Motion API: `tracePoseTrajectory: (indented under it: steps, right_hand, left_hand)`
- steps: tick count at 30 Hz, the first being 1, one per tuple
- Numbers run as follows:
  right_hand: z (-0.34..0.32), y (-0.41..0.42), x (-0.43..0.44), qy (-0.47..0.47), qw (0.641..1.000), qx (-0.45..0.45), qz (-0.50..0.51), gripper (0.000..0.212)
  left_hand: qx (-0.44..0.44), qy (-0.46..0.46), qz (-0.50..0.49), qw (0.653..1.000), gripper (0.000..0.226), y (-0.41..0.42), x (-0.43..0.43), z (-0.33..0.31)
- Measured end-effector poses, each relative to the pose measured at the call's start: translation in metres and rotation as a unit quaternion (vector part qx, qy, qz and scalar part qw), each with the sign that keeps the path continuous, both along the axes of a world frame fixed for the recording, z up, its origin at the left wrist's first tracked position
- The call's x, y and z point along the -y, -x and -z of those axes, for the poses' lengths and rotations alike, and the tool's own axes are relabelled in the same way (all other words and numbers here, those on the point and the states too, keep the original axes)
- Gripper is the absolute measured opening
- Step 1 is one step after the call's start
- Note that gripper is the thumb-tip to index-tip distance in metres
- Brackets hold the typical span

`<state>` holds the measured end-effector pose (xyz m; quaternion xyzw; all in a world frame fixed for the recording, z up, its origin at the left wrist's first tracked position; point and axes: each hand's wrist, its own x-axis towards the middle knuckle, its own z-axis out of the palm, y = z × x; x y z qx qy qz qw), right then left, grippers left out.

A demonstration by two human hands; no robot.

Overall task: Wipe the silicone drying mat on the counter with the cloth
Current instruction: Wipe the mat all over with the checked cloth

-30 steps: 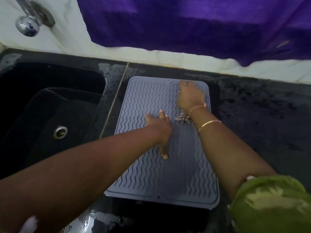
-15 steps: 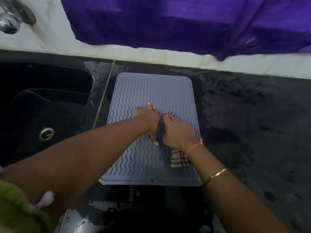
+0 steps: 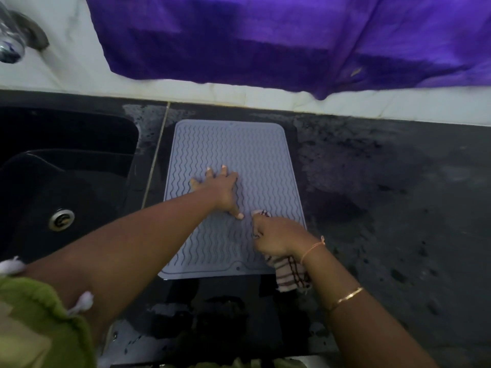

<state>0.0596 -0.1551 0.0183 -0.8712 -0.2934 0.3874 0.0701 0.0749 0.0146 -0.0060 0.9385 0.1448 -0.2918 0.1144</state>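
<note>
A grey silicone drying mat (image 3: 239,150) with wavy ridges lies on the black counter (image 3: 398,208). My left hand (image 3: 221,191) presses flat on the mat's middle, fingers spread. My right hand (image 3: 279,239) grips a striped white and dark cloth (image 3: 291,274) at the mat's near right corner. The cloth bunches under my palm and trails off the mat's near edge; a bit of it shows past my fingertips.
A black sink (image 3: 66,187) with a metal drain (image 3: 61,219) sits to the left, a tap (image 3: 13,41) above it. A purple cloth (image 3: 292,41) hangs on the white wall behind. The counter is wet in patches.
My right hand has dragged the cloth from the mat's far right corner down to its near right corner. My left hand stays pressed on the mat's middle.
</note>
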Motion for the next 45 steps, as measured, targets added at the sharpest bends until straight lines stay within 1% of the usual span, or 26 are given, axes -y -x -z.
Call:
tracePoseTrajectory:
  steps: [2,3,4,7,8,10,11,12,14,15,16,18,19,20,21,22,23,24,28,31,34,36,39,41,43,45]
  right_hand:
    - [-0.002,-0.001,0.008,-0.067,0.991,-0.086,0.080,0.011]
    - [-0.003,-0.003,0.011,-0.115,0.977,-0.125,0.131,0.004]
    - [-0.003,-0.005,0.012,-0.166,0.960,-0.142,0.176,0.002]
    - [-0.010,-0.017,0.006,-0.296,0.908,-0.119,0.271,0.005]
    - [-0.015,-0.020,0.002,-0.339,0.884,-0.137,0.292,0.009]
    - [-0.026,-0.029,-0.004,-0.410,0.819,-0.227,0.332,0.018]
    - [-0.026,-0.033,-0.004,-0.426,0.801,-0.248,0.341,0.021]
    - [-0.021,-0.041,-0.004,-0.424,0.806,-0.235,0.341,0.024]
    - [-0.010,-0.053,-0.003,-0.364,0.869,-0.082,0.324,0.024]
    - [-0.005,-0.056,-0.004,-0.323,0.889,0.001,0.324,0.024]
    - [-0.001,-0.057,-0.005,-0.295,0.897,0.052,0.326,0.030]
    - [0.004,-0.047,-0.014,-0.279,0.909,0.083,0.300,0.038]
    - [0.010,-0.039,-0.020,-0.256,0.923,0.103,0.267,0.045]
    - [0.017,-0.030,-0.026,-0.213,0.941,0.129,0.229,0.056]
    - [0.023,-0.016,-0.030,-0.147,0.956,0.166,0.190,0.067]
    - [0.032,-0.005,-0.031,-0.090,0.960,0.223,0.146,0.073]
    - [0.037,0.005,-0.029,-0.066,0.951,0.277,0.118,0.074]
    - [0.042,0.015,-0.025,-0.060,0.945,0.304,0.103,0.071]
    - [0.054,0.049,0.005,-0.172,0.927,0.322,0.081,0.047]
    - [0.054,0.046,0.022,-0.194,0.920,0.337,0.047,0.037]
    - [0.055,0.006,0.015,-0.172,0.905,0.388,0.024,0.039]
    - [0.051,-0.020,0.005,-0.159,0.894,0.417,0.041,0.037]
    - [0.049,-0.035,-0.007,-0.135,0.913,0.374,0.091,0.040]
    - [0.051,-0.020,-0.007,-0.165,0.919,0.341,0.109,0.046]
    - [0.057,0.011,0.002,-0.196,0.914,0.347,0.072,0.050]
    - [0.059,0.036,0.018,-0.237,0.904,0.354,0.037,0.044]
  left_hand:
    - [0.031,0.005,0.001,1.000,0.110,0.009,0.001,0.005]
    - [0.043,0.005,0.004,0.999,0.104,0.012,0.001,0.008]
    - [0.054,0.002,0.010,0.999,0.100,0.017,0.002,0.010]
    - [0.056,-0.001,0.043,0.998,0.094,0.028,-0.004,0.013]
    - [0.048,0.008,0.052,0.997,0.096,0.029,-0.007,0.014]
    - [0.025,0.015,0.071,0.997,0.105,0.030,-0.012,0.011]
    - [0.011,0.009,0.079,0.997,0.109,0.030,-0.013,0.009]
    - [-0.001,0.001,0.087,0.996,0.113,0.029,-0.013,0.007]
    - [-0.022,-0.023,0.102,0.994,0.120,0.029,-0.011,0.004]
    - [-0.028,-0.034,0.107,0.993,0.122,0.028,-0.010,0.003]
    - [-0.032,-0.042,0.108,0.993,0.123,0.028,-0.008,0.002]
    - [-0.036,-0.045,0.102,0.993,0.123,0.026,-0.006,0.000]
    - [-0.039,-0.043,0.098,0.993,0.122,0.026,-0.004,-0.002]
    - [-0.042,-0.041,0.095,0.994,0.122,0.026,-0.002,-0.004]
    - [-0.045,-0.043,0.094,0.994,0.121,0.025,0.000,-0.006]
    - [-0.049,-0.046,0.096,0.993,0.122,0.025,0.001,-0.007]
    - [-0.053,-0.051,0.097,0.993,0.124,0.025,0.002,-0.008]
    - [-0.057,-0.053,0.099,0.992,0.125,0.025,0.003,-0.008]
    - [-0.069,-0.054,0.110,0.990,0.131,0.024,0.001,-0.006]
    - [-0.071,-0.062,0.125,0.988,0.133,0.023,0.001,-0.002]
    - [-0.069,-0.071,0.136,0.986,0.134,0.022,0.001,-0.001]
    - [-0.070,-0.078,0.142,0.984,0.134,0.020,0.002,-0.003]
    - [-0.069,-0.092,0.145,0.983,0.134,0.018,0.003,-0.004]
    - [-0.073,-0.107,0.152,0.980,0.135,0.016,0.006,-0.007]
    - [-0.084,-0.115,0.157,0.977,0.134,0.015,0.011,-0.008]
    - [-0.094,-0.114,0.151,0.977,0.136,0.013,0.014,-0.009]
